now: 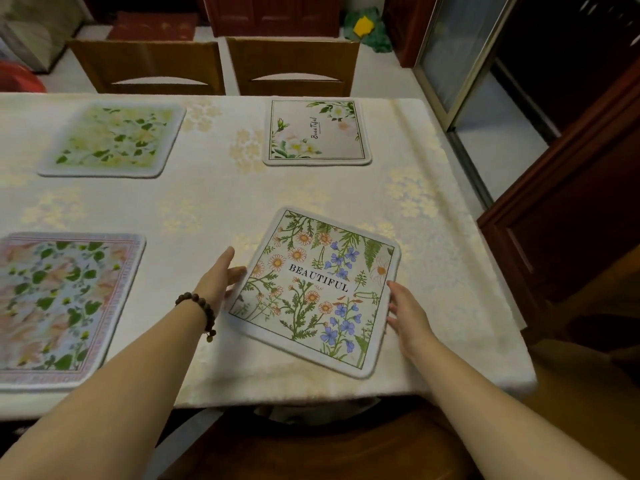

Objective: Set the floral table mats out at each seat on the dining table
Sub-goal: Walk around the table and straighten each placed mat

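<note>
Several floral mats lie on the dining table (214,202). The mat printed BEAUTIFUL (315,292), with orange daisies and blue flowers, lies skewed near the front right edge. My left hand (221,275) touches its left edge with fingers extended. On the opposite edge rests my right hand (407,313), fingers apart. A pink and green mat (59,306) lies at the front left. At the far left sits a yellow-green mat (114,138), and a white rose mat (315,131) is at the far right.
Two wooden chairs (291,64) stand tucked at the table's far side. A wooden seat (329,445) is below the near edge. A dark wooden cabinet (571,220) and a sliding glass door (460,57) are on the right.
</note>
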Available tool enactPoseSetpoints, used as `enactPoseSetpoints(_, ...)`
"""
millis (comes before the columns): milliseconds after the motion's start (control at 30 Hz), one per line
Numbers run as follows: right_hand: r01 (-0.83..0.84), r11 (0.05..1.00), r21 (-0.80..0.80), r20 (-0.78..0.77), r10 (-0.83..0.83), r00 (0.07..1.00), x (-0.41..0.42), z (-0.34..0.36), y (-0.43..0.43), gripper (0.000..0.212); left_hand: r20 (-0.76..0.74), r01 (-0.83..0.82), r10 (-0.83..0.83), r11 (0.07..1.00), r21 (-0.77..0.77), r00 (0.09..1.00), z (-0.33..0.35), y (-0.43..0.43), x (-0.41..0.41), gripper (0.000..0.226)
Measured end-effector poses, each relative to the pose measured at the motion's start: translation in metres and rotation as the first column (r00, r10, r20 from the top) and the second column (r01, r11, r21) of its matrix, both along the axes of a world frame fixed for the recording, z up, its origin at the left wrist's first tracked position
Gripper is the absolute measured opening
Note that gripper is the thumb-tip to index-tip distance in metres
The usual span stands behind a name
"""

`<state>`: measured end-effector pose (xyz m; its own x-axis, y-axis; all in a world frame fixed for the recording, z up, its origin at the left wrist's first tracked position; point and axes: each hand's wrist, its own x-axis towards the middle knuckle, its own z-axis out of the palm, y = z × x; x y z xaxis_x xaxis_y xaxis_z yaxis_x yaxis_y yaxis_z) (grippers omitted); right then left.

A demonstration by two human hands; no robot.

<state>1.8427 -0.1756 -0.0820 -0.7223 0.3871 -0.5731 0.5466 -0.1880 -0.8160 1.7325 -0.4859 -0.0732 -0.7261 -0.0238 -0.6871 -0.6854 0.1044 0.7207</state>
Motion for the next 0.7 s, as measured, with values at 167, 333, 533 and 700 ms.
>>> enactPoseSetpoints(167, -0.059, 0.997, 0.041, 0.050, 0.057, 0.997, -0.027, 0.004, 0.021, 0.031, -0.016, -0.021, 0.023, 0.997, 0.072, 1.000, 0.000, 0.005, 0.033, 0.039)
enactPoseSetpoints(333, -0.109, 0.991, 0.072, 0.062, 0.105, 0.993, -0.038, 0.009, 0.032, 0.033, 0.012, -0.077, 0.076, 0.982, 0.174, 0.997, 0.004, 0.014, 0.058, 0.053)
enactPoseSetpoints(533, -0.154, 0.973, 0.173, 0.032, 0.151, 0.988, -0.021, 0.010, 0.033, 0.034, -0.025, -0.138, 0.147, 0.968, 0.211, 0.989, 0.008, 0.015, 0.063, 0.061)
enactPoseSetpoints(700, -0.135, 0.983, 0.121, 0.059, 0.128, 0.990, 0.005, -0.001, 0.026, 0.039, -0.026, -0.137, 0.149, 0.954, 0.267, 0.988, 0.007, 0.026, 0.069, 0.063)
